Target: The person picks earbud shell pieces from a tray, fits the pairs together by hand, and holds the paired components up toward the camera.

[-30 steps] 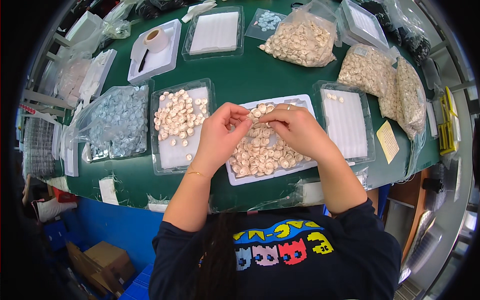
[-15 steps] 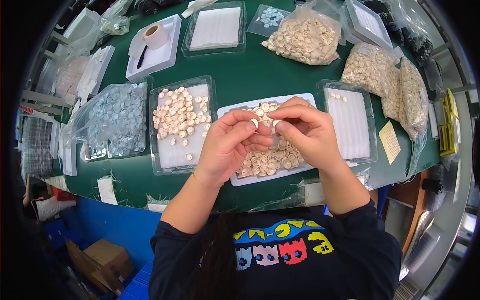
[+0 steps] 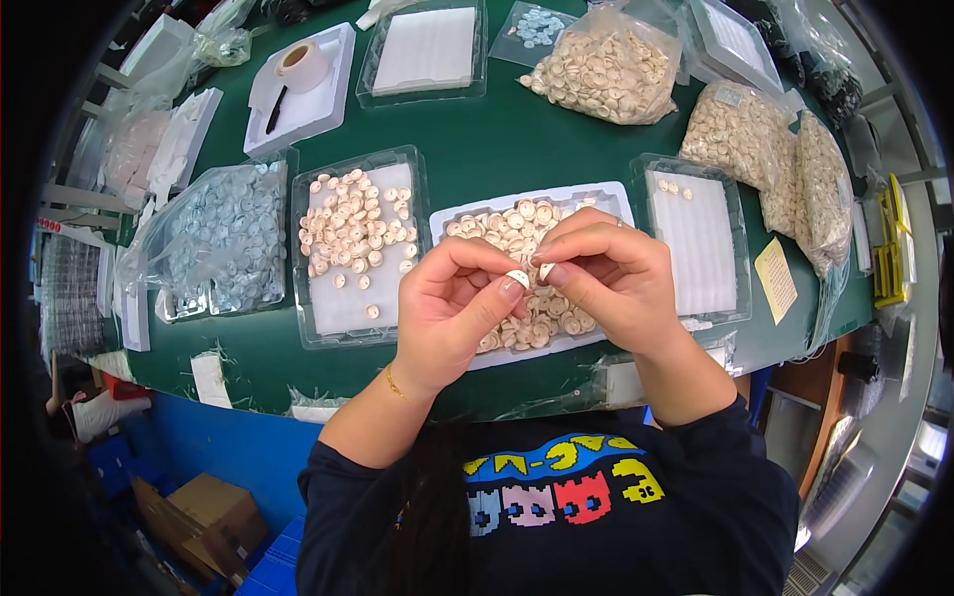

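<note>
Between the thumb and fingers of my left hand (image 3: 437,313) is a small round cream cap (image 3: 518,279), its pale face turned up. My right hand (image 3: 626,283) pinches a second cream cap (image 3: 546,270), partly covered by the fingertips. The two caps are held close together above a white tray (image 3: 588,340) heaped with loose cream caps (image 3: 542,313). To the left, a clear plastic tray (image 3: 336,323) with a white liner carries many cream caps (image 3: 358,223). On the right, another lined clear tray (image 3: 696,253) has several caps (image 3: 674,188) along its far edge.
A bag of blue pieces (image 3: 229,238) lies far left. Full bags of cream pieces stand at the back (image 3: 606,74) and right (image 3: 735,134). A tape roll (image 3: 301,66) and black pen-like tool (image 3: 276,109) share a white tray. Yellow paper (image 3: 775,281) lies at the right.
Both hands have dropped slightly toward me. The left fingers have curled in, and the left cap has tipped so more of its face shows.
</note>
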A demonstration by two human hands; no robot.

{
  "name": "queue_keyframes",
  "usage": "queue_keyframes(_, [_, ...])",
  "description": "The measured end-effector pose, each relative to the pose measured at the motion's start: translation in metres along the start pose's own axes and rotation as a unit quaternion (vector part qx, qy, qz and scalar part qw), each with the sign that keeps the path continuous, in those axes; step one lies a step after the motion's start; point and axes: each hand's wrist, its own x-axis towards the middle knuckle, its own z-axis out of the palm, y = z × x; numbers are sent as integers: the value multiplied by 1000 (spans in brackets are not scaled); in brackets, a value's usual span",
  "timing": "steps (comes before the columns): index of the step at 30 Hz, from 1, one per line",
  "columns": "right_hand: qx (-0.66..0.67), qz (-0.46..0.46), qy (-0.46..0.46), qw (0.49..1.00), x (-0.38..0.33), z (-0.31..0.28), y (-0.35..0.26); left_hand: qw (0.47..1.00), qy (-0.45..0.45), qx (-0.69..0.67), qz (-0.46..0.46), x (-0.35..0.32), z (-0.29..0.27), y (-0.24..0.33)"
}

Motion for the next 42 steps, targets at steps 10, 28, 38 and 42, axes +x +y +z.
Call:
queue_keyframes(10, [-61, -29, -8, 998, -1, 0, -3, 997, -13, 39, 67, 2, -1, -3])
queue_keyframes(28, [402, 218, -43, 888, 1, 0, 2, 982, -67, -139, -111, 4, -6, 2])
queue_keyframes(38, [398, 197, -22, 896, 2, -2, 3, 980, -99, -146, -92, 6, -11, -1])
queue_keyframes(42, [60, 41, 71, 995, 3, 1, 7, 980, -31, -74, -180, 11, -10, -2])
